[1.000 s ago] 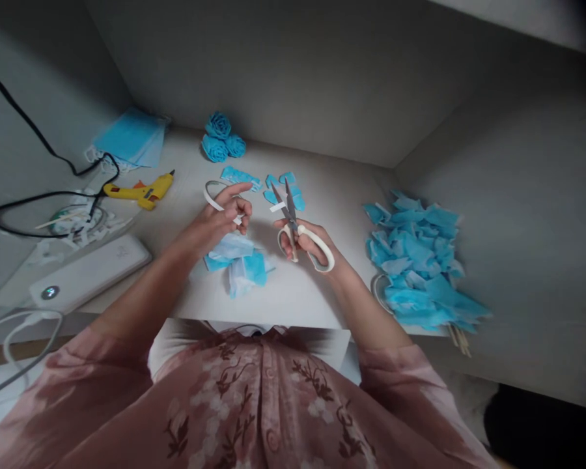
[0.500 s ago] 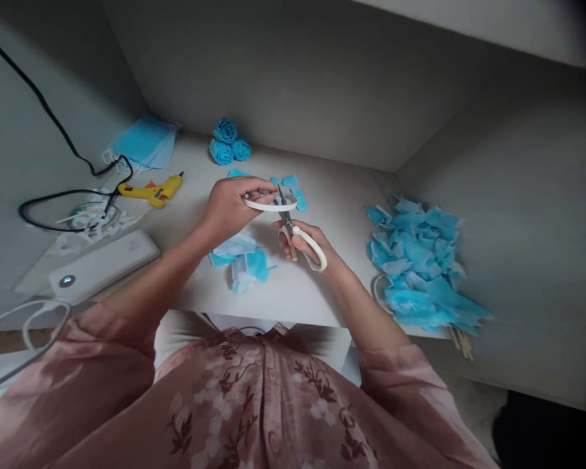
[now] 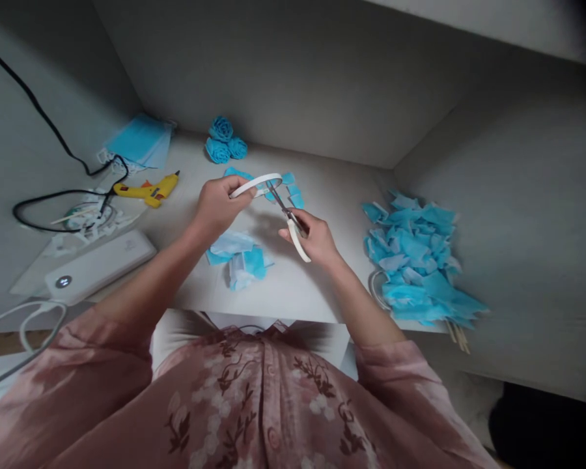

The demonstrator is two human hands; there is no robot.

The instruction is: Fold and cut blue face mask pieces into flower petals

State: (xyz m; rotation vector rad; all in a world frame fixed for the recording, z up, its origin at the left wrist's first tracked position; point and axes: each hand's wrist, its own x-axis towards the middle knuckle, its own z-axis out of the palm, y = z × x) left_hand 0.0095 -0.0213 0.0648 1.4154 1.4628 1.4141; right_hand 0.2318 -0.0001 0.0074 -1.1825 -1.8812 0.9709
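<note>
In the head view my left hand [image 3: 219, 205] pinches the near-left side of a thin white ring [image 3: 256, 184], possibly a narrow roll of tape, above the table. White-handled scissors [image 3: 297, 241] are in my right hand [image 3: 317, 240], with fingers wrapped around the handles. Their blades point up and away from me and reach the ring's right side; I cannot tell whether they touch it. Behind the ring lie several small blue petal-shaped pieces [image 3: 295, 195], partly hidden by the hands and ring. Nearer me sits a small heap of blue and white cut pieces [image 3: 248, 266].
Three blue rolled flowers [image 3: 221, 150] stand at the back. To the left are blue face masks [image 3: 141, 140], a yellow glue gun [image 3: 146, 190] with a black cord, white scraps [image 3: 95, 218] and a white power bank [image 3: 102, 267]. A big blue fabric pile [image 3: 413, 247] covers sticks [image 3: 458, 339] at right.
The ring has tilted upward in my left hand. The scissors have turned in my right hand, their blades now leaning further left toward the ring.
</note>
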